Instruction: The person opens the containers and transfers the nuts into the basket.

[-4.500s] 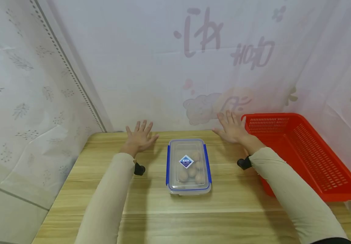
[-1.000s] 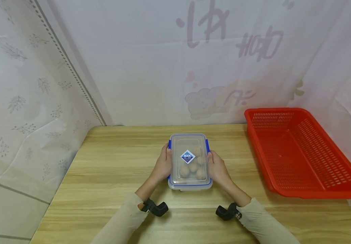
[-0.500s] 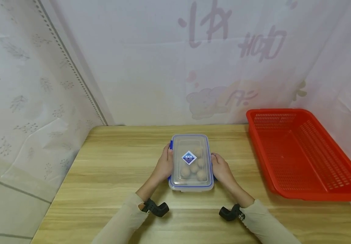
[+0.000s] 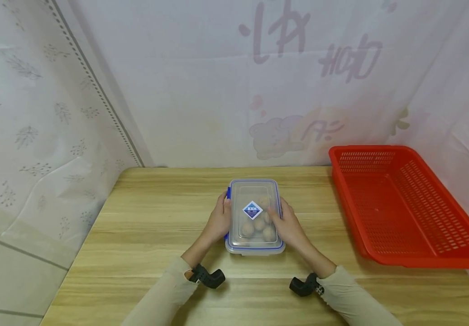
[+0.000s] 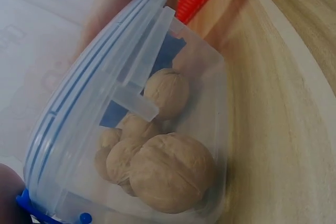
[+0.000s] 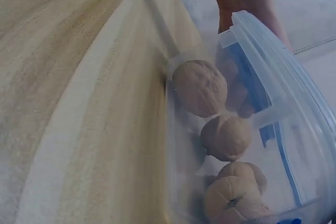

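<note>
Walnut box (image 4: 255, 219) between left fingers (image 4: 221, 201) and right fingers (image 4: 285, 207), both gripping sides; right thumb (image 4: 274, 214) on top.

A lidded clear box (image 4: 251, 192) of walnuts (image 5: 172, 173) rests on the table (image 4: 165, 199).

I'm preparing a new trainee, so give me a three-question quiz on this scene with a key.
1. True or false: only the left hand is holding the lidded plastic container.
2. What do the wrist views show inside it? A) eggs B) walnuts C) lemons
3. Fill in the blank: in the head view, the red plastic basket stands to the ____ of the container.

Key: 1. False; the right hand holds it too. 2. B. 3. right.
</note>
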Demonstrator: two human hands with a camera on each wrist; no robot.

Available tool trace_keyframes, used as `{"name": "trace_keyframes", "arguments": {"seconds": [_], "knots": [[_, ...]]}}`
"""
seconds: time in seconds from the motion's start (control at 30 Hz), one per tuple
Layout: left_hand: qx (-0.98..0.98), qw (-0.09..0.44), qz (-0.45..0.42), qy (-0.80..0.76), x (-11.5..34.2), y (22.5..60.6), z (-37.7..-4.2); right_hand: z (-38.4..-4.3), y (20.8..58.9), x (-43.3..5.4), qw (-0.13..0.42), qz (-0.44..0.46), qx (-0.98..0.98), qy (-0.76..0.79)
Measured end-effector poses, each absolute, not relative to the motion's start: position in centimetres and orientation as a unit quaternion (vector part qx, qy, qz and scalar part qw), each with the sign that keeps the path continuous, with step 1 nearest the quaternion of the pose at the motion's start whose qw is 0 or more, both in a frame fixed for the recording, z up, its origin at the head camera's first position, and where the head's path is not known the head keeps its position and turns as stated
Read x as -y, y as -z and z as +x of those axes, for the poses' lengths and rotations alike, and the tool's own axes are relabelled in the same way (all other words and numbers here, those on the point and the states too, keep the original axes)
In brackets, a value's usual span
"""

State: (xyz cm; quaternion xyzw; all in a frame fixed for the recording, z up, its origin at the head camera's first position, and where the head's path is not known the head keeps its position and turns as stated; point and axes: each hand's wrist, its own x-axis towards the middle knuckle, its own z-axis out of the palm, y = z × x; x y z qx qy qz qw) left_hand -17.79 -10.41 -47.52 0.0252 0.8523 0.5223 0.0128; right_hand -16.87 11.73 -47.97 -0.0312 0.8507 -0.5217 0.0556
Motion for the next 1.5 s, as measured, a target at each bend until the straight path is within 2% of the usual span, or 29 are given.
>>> {"name": "trace_keyframes", "arguments": {"seconds": [0.33,0.83,1.13,1.5], "knots": [[-0.851,0.017,0.038,-0.523,10.6,47.2,-18.0,-16.7,48.1,-11.5,0.043,-0.058,-0.843,0.534],[-0.87,0.026,0.04,-0.492,10.5,46.8,-18.2,-16.6,47.8,-11.2,0.052,-0.031,-0.853,0.518],[-0.839,0.025,-0.026,-0.543,10.8,47.7,-18.5,-16.9,47.8,-11.3,0.057,-0.022,-0.855,0.515],[-0.819,0.054,-0.027,-0.57,11.4,48.8,-18.3,-16.8,48.0,-11.1,0.054,-0.02,-0.85,0.523]]}}
